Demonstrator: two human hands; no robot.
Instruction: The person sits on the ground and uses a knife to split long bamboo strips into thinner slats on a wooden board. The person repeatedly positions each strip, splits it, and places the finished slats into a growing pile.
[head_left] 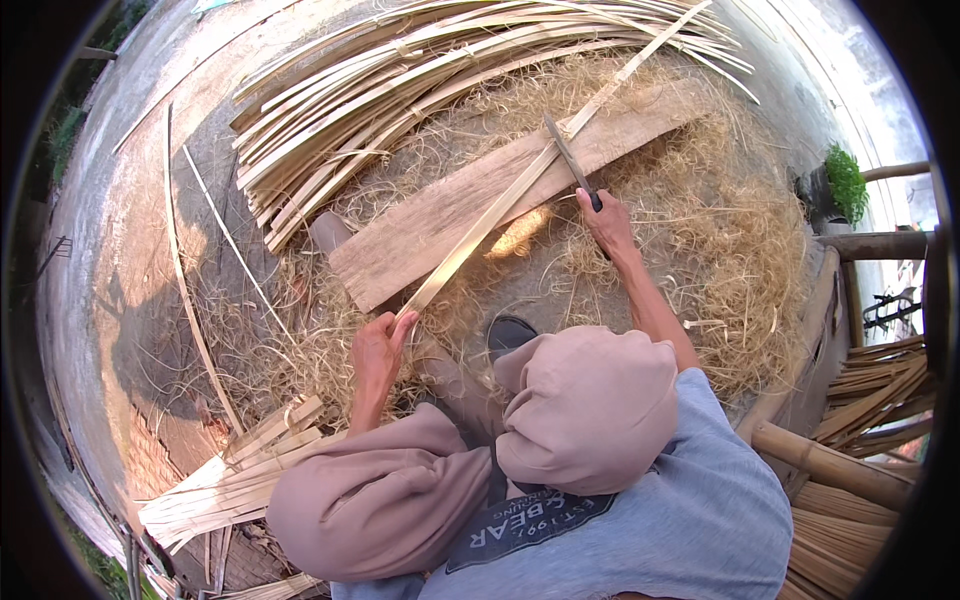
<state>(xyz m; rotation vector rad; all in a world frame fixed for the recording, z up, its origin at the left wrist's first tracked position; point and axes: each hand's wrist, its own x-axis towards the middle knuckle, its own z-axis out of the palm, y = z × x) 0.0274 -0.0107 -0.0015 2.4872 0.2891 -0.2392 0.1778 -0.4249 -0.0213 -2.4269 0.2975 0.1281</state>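
Observation:
My left hand (376,355) is closed on the near end of a long, pale bamboo strip (475,238). The strip slants away to the upper right, across a wooden plank (420,232) in front of my knees. In my right hand (608,222) is a knife (567,152), gripped by its black handle. Its blade lies across the strip above the plank, pointing up and to the left. Whether the edge cuts into the strip cannot be made out. The lower part of the handle is hidden by my fingers.
Beyond the plank lies a big pile of bamboo strips (380,95). Curly shavings (745,250) cover the ground around it. More split strips (235,480) are heaped at my left. Bamboo poles (835,465) and bundled strips (870,395) stand to the right, near a green plant (846,184).

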